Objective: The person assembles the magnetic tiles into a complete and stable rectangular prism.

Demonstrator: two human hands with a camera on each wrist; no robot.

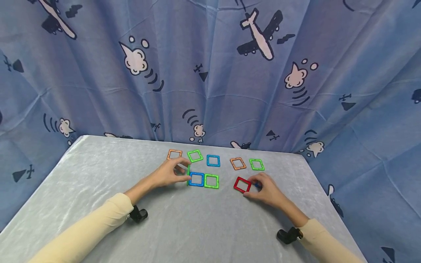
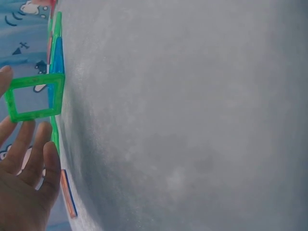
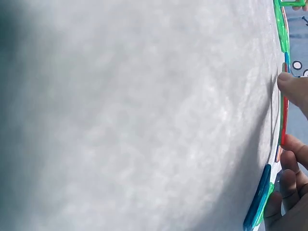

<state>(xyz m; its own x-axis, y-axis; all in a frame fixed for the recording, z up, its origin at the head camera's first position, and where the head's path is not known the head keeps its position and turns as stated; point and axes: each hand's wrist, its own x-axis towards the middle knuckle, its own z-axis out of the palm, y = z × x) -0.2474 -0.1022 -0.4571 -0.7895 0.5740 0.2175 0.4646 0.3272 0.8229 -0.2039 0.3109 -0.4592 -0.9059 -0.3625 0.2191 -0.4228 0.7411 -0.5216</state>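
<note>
In the head view my left hand [image 1: 167, 173] pinches a green square magnetic tile frame [image 2: 33, 116] between thumb and fingers. That tile stands upright along the left side of a flat blue tile [image 1: 196, 185]. Joined to the blue one's right side lies a flat green tile [image 1: 211, 187]. To the right, my right hand [image 1: 268, 191] grips a red tile [image 1: 236, 182] by its edges, thumb at the near corner and a finger at the far one. Another blue tile [image 3: 257, 199] lies beneath the right hand, partly hidden by it in the head view.
Behind them runs a loose row of tiles: orange [image 1: 175, 150], green [image 1: 194, 151], blue [image 1: 213, 166], orange [image 1: 238, 168] and green [image 1: 256, 159]. A pale cloth covers the table [image 1: 204, 226]. A blue patterned curtain [image 1: 210, 73] hangs along its far edge.
</note>
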